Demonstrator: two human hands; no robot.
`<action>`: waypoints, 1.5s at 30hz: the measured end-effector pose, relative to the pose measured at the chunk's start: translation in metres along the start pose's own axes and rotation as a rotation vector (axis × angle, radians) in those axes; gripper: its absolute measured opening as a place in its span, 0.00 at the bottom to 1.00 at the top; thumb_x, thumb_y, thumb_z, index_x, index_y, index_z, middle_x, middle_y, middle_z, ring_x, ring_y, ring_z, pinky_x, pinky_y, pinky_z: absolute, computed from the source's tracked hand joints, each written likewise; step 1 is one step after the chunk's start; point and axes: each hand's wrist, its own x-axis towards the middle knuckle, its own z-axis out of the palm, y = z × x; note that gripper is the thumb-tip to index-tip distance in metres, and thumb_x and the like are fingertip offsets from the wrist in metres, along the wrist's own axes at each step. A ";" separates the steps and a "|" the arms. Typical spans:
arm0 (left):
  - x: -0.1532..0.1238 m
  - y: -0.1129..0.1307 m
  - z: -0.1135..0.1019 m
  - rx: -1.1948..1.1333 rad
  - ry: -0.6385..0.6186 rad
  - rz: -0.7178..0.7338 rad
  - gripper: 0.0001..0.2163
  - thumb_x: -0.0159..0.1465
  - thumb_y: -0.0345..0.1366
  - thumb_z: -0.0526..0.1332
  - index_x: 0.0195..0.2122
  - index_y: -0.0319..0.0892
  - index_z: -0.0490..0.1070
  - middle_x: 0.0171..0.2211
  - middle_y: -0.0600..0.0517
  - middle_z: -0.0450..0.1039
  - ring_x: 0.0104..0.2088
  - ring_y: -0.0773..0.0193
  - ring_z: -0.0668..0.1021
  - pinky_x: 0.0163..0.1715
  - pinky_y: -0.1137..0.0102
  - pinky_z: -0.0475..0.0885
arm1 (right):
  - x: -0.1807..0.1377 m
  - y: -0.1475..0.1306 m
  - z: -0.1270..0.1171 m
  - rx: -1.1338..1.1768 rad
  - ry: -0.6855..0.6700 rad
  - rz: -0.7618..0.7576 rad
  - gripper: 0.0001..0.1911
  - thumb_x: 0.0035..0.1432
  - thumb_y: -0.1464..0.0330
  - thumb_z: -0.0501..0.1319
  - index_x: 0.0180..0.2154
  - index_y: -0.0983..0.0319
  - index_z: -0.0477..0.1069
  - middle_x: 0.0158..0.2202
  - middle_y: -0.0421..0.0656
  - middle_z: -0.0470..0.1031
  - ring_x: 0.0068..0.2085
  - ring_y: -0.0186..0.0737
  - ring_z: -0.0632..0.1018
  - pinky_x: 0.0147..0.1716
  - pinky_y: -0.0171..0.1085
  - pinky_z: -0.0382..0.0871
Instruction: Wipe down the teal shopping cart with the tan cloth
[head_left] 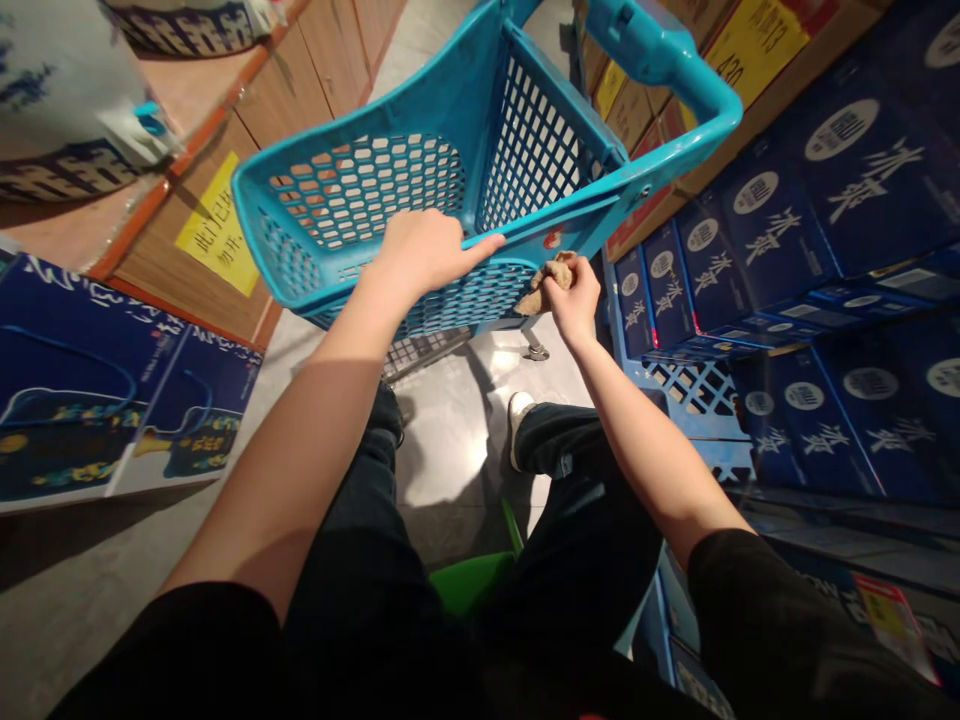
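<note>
A blue plastic shopping cart (360, 150) with perforated walls stands in front of me, and nothing shows inside its basket. My left hand (421, 250) is closed over the near rim of the basket, thumb stretched along the edge; its other fingers are partly hidden. Pinched in my right hand (576, 300) is a crumpled brown cloth (551, 280). The cloth lies against the outer side of the cart, below the rim and close to a small red-and-white sticker (553, 238).
Stacked blue boxes (765, 200) line the right side, some on a blue plastic crate (690, 385). At left are a wooden cabinet (292, 70) with a yellow sign (221, 225) and blue gift bags (82, 390). A green plastic object (469, 580) sits between my legs.
</note>
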 end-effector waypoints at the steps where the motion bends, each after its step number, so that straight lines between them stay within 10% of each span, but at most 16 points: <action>1: 0.002 0.000 0.001 -0.004 0.003 0.003 0.39 0.76 0.70 0.52 0.55 0.39 0.88 0.46 0.33 0.85 0.58 0.28 0.84 0.57 0.47 0.75 | -0.001 -0.001 0.002 -0.003 -0.002 0.009 0.16 0.55 0.78 0.70 0.33 0.55 0.66 0.37 0.36 0.74 0.47 0.41 0.78 0.64 0.43 0.79; 13: -0.011 0.007 0.001 -0.036 0.030 0.049 0.33 0.82 0.62 0.51 0.58 0.41 0.88 0.49 0.33 0.87 0.59 0.30 0.84 0.59 0.48 0.71 | 0.036 -0.031 -0.029 -0.033 0.302 -0.302 0.17 0.61 0.82 0.60 0.42 0.53 0.64 0.42 0.38 0.72 0.47 0.40 0.77 0.60 0.37 0.75; 20: -0.020 0.013 -0.003 -0.018 0.032 0.088 0.27 0.85 0.52 0.49 0.67 0.43 0.81 0.56 0.34 0.86 0.63 0.31 0.83 0.60 0.52 0.69 | 0.016 0.010 -0.009 -0.033 0.184 0.097 0.15 0.64 0.76 0.63 0.39 0.50 0.62 0.43 0.39 0.76 0.51 0.43 0.78 0.64 0.37 0.76; 28: -0.010 0.002 0.008 0.024 0.151 0.188 0.25 0.87 0.49 0.51 0.64 0.41 0.84 0.50 0.36 0.88 0.55 0.42 0.87 0.54 0.58 0.72 | -0.016 0.091 0.035 0.013 0.087 0.389 0.12 0.53 0.69 0.67 0.29 0.53 0.63 0.26 0.33 0.69 0.33 0.40 0.76 0.33 0.35 0.77; 34: -0.009 0.002 0.010 0.049 0.173 0.242 0.24 0.86 0.47 0.52 0.63 0.40 0.85 0.46 0.35 0.88 0.50 0.42 0.87 0.49 0.57 0.72 | 0.044 0.086 0.009 0.065 0.312 0.237 0.10 0.54 0.61 0.61 0.33 0.47 0.58 0.34 0.38 0.71 0.47 0.54 0.80 0.52 0.56 0.87; 41: -0.012 0.002 0.013 0.050 0.182 0.269 0.24 0.86 0.48 0.54 0.61 0.37 0.85 0.44 0.35 0.87 0.49 0.43 0.87 0.51 0.57 0.72 | 0.072 0.032 -0.013 0.123 0.545 -0.356 0.08 0.61 0.59 0.58 0.42 0.46 0.61 0.42 0.42 0.70 0.51 0.55 0.80 0.67 0.58 0.79; 45: -0.014 0.002 0.014 0.052 0.175 0.291 0.22 0.85 0.49 0.58 0.61 0.37 0.84 0.44 0.35 0.87 0.50 0.41 0.87 0.52 0.57 0.72 | 0.040 0.030 -0.003 0.089 0.472 -0.150 0.11 0.61 0.64 0.60 0.41 0.48 0.58 0.43 0.41 0.68 0.52 0.50 0.78 0.71 0.53 0.77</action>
